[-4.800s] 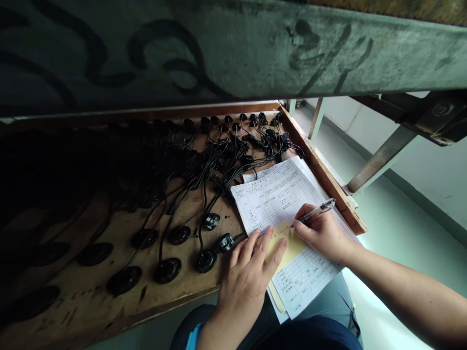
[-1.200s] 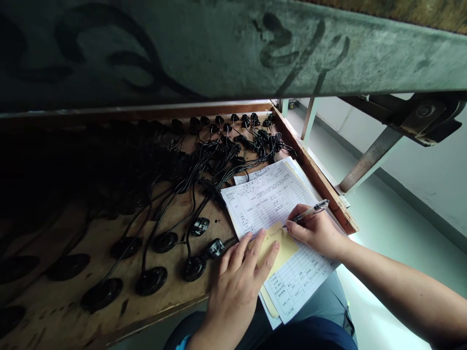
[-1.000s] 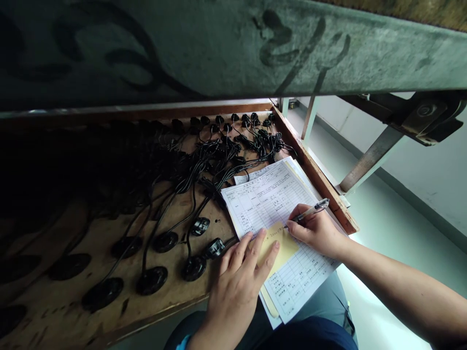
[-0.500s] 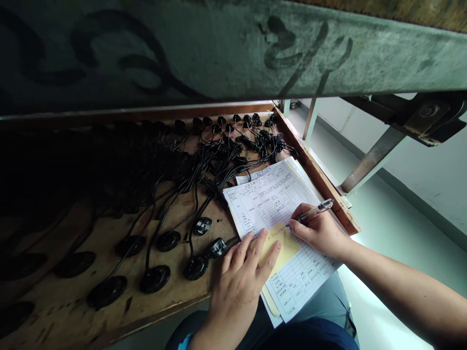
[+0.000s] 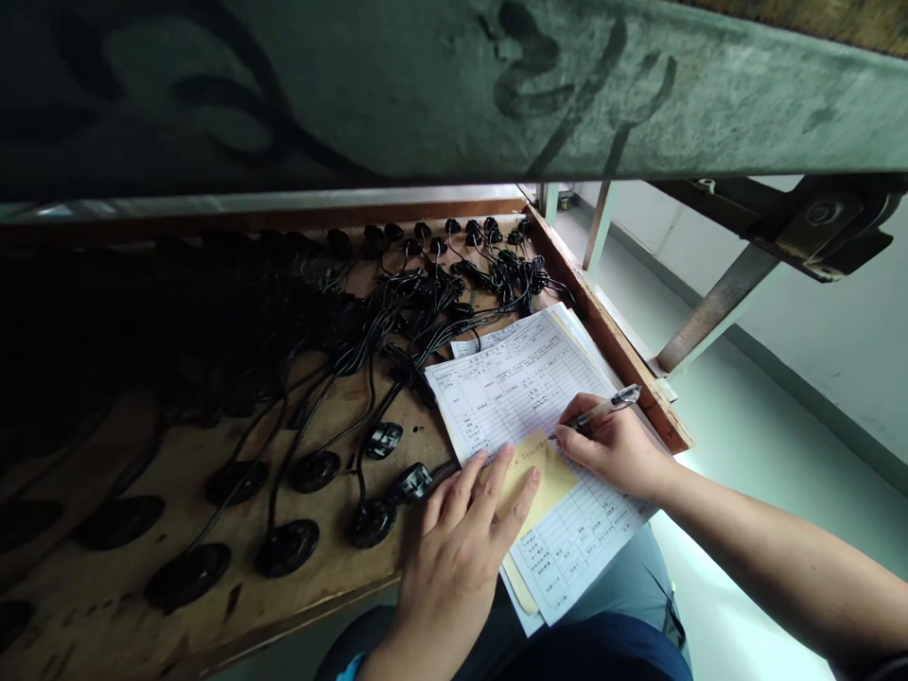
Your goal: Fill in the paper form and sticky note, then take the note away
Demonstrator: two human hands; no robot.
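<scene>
A stack of printed forms (image 5: 489, 397) lies at the near right corner of the wooden tray (image 5: 106, 624), its lower end overhanging the near edge above the person's lap. A yellow note (image 5: 550, 487) lies on the top form, with a line of handwriting along its upper part. The left hand (image 5: 458, 558) is palm down with its fingers loosely spread, some pressing on the note and others over the forms' left margin; it grips nothing. The right hand (image 5: 614, 449) is closed around a clear-barrelled pen (image 5: 602, 410), tilted, its tip at the end of the handwriting; it seems to touch the note, though the fingers partly hide that spot.

Black cables (image 5: 375, 331) lie tangled from the tray's middle towards its far right corner, reaching the forms' upper edge. Round black discs (image 5: 288, 549) sit along the near edge, left of the left hand. A metal beam (image 5: 426, 95) with dark painted marks crosses above.
</scene>
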